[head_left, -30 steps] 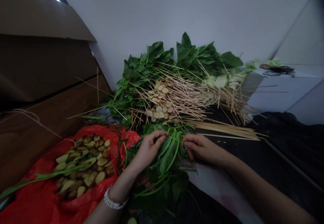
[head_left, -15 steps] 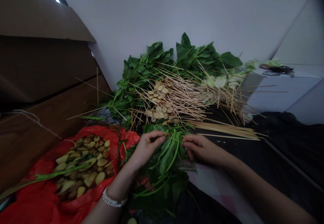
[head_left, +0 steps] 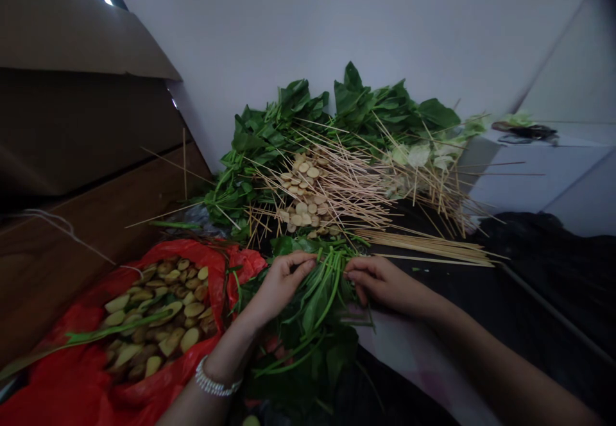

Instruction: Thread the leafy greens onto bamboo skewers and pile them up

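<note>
A bunch of leafy greens point(head_left: 315, 301) lies in front of me, with its pale green stem ends up and its leaves spreading toward me. My left hand point(head_left: 282, 285) is closed in a pinch at the left edge of the stems. Facing it, my right hand point(head_left: 385, 281) has thumb and fingers pressed together against the right side of the same stems. Whatever sits between the right fingertips is too small to make out. Just beyond the hands lies a bundle of bare wooden skewers point(head_left: 428, 246).
Skewered potato slices point(head_left: 303, 211) lie in a pile behind the hands, backed by more greens point(head_left: 356, 102) along the wall. Skewered pale cabbage-like leaves point(head_left: 418, 155) are at right. A red plastic bag point(head_left: 62, 330) holds cut potatoes point(head_left: 168, 342) at left. Black plastic point(head_left: 543, 253) lies at right.
</note>
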Tool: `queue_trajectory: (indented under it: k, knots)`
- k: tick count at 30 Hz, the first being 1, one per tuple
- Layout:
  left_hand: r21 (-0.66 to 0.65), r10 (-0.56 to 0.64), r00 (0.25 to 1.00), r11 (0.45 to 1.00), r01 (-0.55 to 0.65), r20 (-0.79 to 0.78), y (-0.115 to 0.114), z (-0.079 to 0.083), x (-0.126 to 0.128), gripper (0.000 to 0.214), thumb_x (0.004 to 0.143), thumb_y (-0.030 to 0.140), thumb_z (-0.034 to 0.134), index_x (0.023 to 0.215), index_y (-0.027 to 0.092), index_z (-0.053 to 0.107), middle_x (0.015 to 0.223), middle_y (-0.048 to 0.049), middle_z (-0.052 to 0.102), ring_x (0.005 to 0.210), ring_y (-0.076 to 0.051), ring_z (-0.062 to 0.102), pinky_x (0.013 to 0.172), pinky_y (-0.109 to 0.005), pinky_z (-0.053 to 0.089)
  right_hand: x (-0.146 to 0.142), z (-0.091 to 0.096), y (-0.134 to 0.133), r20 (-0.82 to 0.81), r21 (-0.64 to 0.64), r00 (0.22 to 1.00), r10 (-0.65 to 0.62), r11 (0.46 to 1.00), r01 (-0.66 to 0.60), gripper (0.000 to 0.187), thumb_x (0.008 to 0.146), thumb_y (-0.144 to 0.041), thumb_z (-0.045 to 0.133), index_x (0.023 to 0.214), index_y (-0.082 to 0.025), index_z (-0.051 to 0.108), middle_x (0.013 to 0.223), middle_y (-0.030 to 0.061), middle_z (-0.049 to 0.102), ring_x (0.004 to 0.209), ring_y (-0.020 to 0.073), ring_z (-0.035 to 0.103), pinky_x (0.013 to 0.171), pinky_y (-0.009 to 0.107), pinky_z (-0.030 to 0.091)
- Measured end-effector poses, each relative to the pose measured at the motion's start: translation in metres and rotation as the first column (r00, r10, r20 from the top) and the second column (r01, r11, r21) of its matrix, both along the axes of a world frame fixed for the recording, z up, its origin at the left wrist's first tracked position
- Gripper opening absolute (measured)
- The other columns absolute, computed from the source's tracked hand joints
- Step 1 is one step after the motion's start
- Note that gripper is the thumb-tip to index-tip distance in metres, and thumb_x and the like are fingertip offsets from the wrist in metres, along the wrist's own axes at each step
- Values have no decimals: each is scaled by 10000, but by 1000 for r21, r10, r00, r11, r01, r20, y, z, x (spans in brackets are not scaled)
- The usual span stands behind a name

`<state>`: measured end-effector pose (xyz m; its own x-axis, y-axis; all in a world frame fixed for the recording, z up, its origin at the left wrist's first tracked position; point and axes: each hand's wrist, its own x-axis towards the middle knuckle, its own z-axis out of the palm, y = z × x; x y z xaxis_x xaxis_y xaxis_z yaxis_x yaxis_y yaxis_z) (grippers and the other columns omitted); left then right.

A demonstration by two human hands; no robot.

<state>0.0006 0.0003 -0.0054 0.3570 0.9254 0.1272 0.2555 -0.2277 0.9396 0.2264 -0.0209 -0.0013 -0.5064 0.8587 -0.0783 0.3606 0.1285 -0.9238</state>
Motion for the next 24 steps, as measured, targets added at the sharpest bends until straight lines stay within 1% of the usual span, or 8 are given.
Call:
queue_trajectory:
  k: [4, 7, 10, 15, 18, 22, 24]
  knots:
    - [-18, -23, 1000, 1000, 23, 19, -1, -1, 1, 291, 842, 386, 610, 876, 142, 765, 815, -42, 665, 815, -187, 581, 743, -257, 452, -1, 2, 0, 28, 50, 1000, 6, 999, -7, 204, 946, -256, 447, 817, -180, 586, 515, -40, 582, 503, 120, 515, 560, 229, 369]
    - [-74, -30, 998, 997, 34, 52, -1, 0, 1, 316, 826, 427, 623, 770, 139, 742, 754, -26, 617, 736, -162, 536, 666, -233, 436, -3, 2, -1, 21, 53, 1000, -6, 999, 5, 200, 944, -260, 449, 805, -187, 574, 515, -41, 577, 510, 125, 522, 571, 232, 381]
    - [-129, -38, 995, 990, 49, 90, -1, 0, 0, 342, 796, 454, 659, 675, 137, 696, 685, 0, 546, 658, -128, 469, 594, -209, 389, -5, -1, -1, 6, 60, 1000, -12, 998, 12, 183, 936, -237, 449, 807, -191, 569, 535, -40, 579, 508, 122, 512, 567, 229, 386]
    - [-178, -54, 992, 981, 74, 114, 0, -2, -2, 377, 758, 497, 695, 673, 130, 679, 654, 17, 509, 638, -115, 454, 588, -206, 371, -8, -2, -3, 13, 105, 1000, -20, 994, 18, 192, 923, -198, 443, 759, -200, 544, 543, -34, 591, 526, 131, 544, 600, 241, 416]
    - [-203, -52, 992, 976, 75, 117, 0, -5, 0, 400, 744, 520, 700, 671, 127, 673, 647, 18, 501, 624, -111, 443, 567, -203, 361, -9, -5, -3, 37, 141, 998, -42, 989, 36, 184, 917, -185, 452, 766, -200, 557, 554, -30, 607, 546, 136, 566, 609, 243, 420]
    - [-207, -54, 993, 976, 74, 101, 0, -7, 1, 417, 745, 531, 691, 645, 127, 655, 619, 26, 474, 600, -104, 415, 549, -204, 332, -10, -10, -2, 51, 162, 997, -59, 986, 49, 192, 917, -185, 456, 757, -200, 561, 558, -32, 608, 543, 132, 565, 606, 240, 418]
    - [-180, -54, 994, 981, 70, 91, 1, -6, 1, 408, 754, 523, 686, 644, 130, 662, 616, 24, 487, 607, -111, 429, 570, -214, 350, -9, -8, -2, 53, 178, 997, -64, 982, 54, 205, 920, -188, 455, 745, -199, 559, 563, -29, 609, 550, 131, 563, 608, 239, 414]
